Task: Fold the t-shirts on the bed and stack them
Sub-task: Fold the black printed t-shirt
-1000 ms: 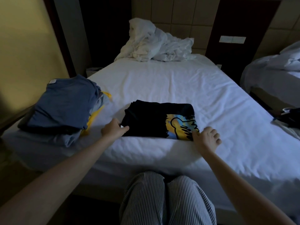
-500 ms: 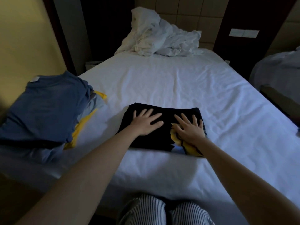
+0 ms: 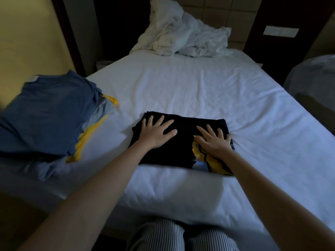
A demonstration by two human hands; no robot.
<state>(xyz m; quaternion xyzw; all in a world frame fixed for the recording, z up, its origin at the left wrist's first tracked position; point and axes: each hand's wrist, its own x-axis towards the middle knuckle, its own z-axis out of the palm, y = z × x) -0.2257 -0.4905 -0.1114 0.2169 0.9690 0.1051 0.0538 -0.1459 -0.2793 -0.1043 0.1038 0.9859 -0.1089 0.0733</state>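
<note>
A folded black t-shirt (image 3: 183, 142) with a yellow and blue print lies near the front edge of the white bed (image 3: 199, 91). My left hand (image 3: 156, 132) lies flat on its left half, fingers spread and straight. My right hand (image 3: 213, 142) presses flat on its right half, over the print. To the left, at the bed's corner, sits a stack of folded t-shirts (image 3: 47, 113): a blue one on top, yellow and light blue ones showing beneath it.
A crumpled white duvet (image 3: 181, 33) is heaped at the head of the bed. A second bed (image 3: 315, 78) stands to the right across a narrow gap. A yellow wall runs along the left. My striped trousers (image 3: 181, 236) show below the bed's front edge.
Both hands moved from the shirt's side edges onto its top and now press it flat. The camera has leaned in closer to the bed.
</note>
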